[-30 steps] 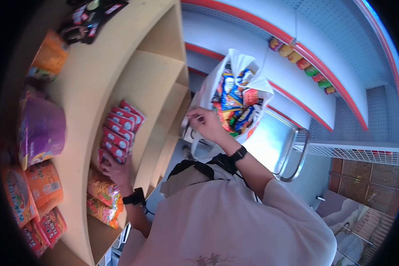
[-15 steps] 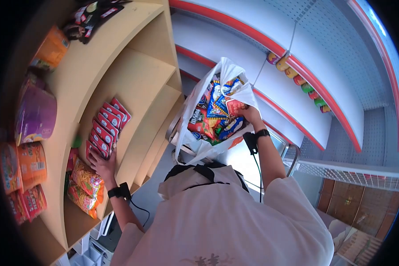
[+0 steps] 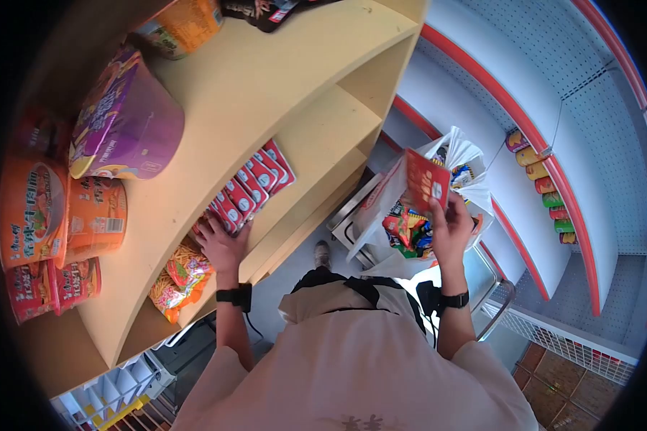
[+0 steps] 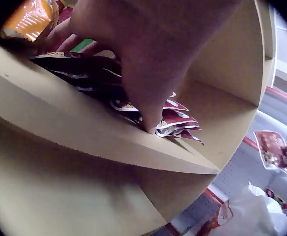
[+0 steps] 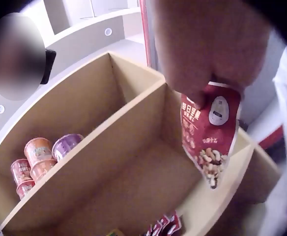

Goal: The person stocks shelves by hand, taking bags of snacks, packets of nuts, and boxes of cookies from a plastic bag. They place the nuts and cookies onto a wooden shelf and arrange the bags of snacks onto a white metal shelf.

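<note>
My right hand (image 3: 453, 226) pinches a red packet of mixed nuts (image 3: 428, 181) by its edge, above the white plastic bag. In the right wrist view, the nut packet (image 5: 211, 130) hangs tilted, with nuts pictured at its lower corner. On the wooden shelf a row of red nut packets (image 3: 255, 183) leans in an overlapping stack. My left hand (image 3: 224, 248) grips the near end of this row; in the left wrist view its thumb lies at the shelf-front side and its fingers reach round the other side. Colourful snack packs fill the white bag (image 3: 370, 223).
Orange noodle snack bags (image 3: 182, 276) lie beside the row. Instant noodle cups, including a purple one (image 3: 136, 122), stand on the upper shelf. White shelves with red edges (image 3: 482, 86) rise at the right, carrying several small cans (image 3: 535, 169). The bag stands on a metal cart (image 3: 496, 287).
My right hand has gone into the white bag and come up with a red nut packet. My left hand stays at the near end of the row. The head view has shifted.
</note>
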Demonstrator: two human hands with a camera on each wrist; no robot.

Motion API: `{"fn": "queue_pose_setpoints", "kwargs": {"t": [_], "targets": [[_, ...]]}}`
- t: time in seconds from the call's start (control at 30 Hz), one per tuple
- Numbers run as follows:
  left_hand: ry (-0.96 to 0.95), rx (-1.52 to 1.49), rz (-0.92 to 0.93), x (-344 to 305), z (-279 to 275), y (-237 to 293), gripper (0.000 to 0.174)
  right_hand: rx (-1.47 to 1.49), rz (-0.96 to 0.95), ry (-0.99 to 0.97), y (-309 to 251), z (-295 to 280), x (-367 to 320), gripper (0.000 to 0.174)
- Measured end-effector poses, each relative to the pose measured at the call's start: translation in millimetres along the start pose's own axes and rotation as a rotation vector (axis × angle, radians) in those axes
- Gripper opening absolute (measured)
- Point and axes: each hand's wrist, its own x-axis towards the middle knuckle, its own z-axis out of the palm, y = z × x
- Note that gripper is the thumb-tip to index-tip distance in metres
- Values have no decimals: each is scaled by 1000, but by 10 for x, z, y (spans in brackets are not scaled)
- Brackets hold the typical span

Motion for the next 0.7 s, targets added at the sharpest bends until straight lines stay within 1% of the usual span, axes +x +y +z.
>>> {"fn": "queue_pose_setpoints", "kwargs": {"t": [0.03,0.1,0.17,0.2,0.23,0.27,0.33,0.37,0.43,0.47,0.5,0.53,0.57,0.6,0.63,0.67,0.7], "targets": [[15,6,16,1,29,-13,108,311,93,0,-118,178,58,18],[70,45,42,-7,25,-1,109,323,-24,-115,-90,657,271,21],[53,88,42,-17,44,-12,109,373,11,-219,-67,1219,509,22],[17,94,43,-14,16,-4,109,265,12,-260,39,1509,666,23],[-65,74,28,-5,-32,14,110,159,10,-299,130,1784,793,23],[-35,75,58,-9,-3,-8,110,170,1,-301,153,2008,868,23],[3,71,116,-18,59,-69,109,-4,77,-489,129,2415,935,25],[36,10,155,-11,86,-99,107,9,72,-487,119,2611,877,25],[42,-19,170,-23,96,-111,106,67,-73,-546,65,2944,709,26],[95,4,205,-13,118,-115,106,78,-72,-540,38,3057,673,26],[99,11,213,-16,105,-111,106,128,-105,-510,-7,3128,636,27],[74,-10,198,-26,88,-102,107,175,-135,-477,-27,3162,613,28],[47,-33,186,-20,65,-105,108,180,-125,-466,-17,3147,610,28],[-101,-119,130,13,25,-113,114,162,-74,-466,-57,3053,626,28],[-106,-117,153,50,-87,-98,114,143,-21,-461,-73,2947,647,28],[-230,-187,99,75,-227,-75,118,140,-4,-437,-68,2832,658,28],[-358,-254,50,95,-328,-33,121,201,45,-391,-40,2700,671,27]]}}
